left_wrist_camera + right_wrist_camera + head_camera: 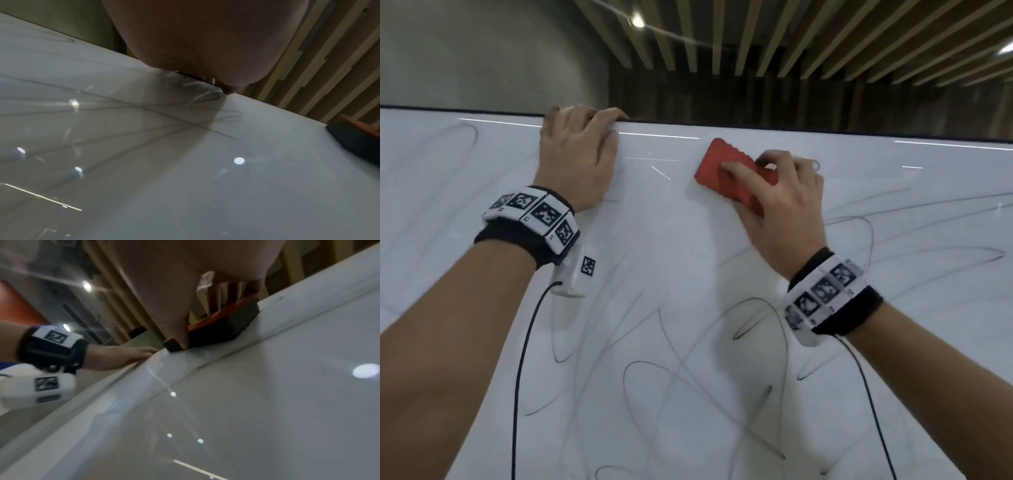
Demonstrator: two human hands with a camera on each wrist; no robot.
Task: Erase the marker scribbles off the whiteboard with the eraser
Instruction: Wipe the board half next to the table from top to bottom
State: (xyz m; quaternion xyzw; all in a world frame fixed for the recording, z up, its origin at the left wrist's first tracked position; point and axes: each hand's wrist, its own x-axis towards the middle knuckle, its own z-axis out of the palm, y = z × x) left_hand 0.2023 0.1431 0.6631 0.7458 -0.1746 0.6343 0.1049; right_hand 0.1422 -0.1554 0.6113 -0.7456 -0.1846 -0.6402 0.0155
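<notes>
A large whiteboard (674,260) fills the head view, crossed by thin dark marker scribbles (688,377) over its lower half, right side and upper left. My right hand (777,202) grips a red eraser (726,171) with a dark felt pad (222,331) and presses it flat on the board near the top edge. The patch around the eraser looks wiped. My left hand (578,150) hooks its fingers over the board's top edge (756,126), left of the eraser. In the left wrist view the eraser (357,138) shows at the right edge.
Behind the board are a grey wall and a ceiling of wooden slats (808,41). Black cables (520,377) hang from both wrist cameras in front of the board. Ceiling lights glare off the glossy surface.
</notes>
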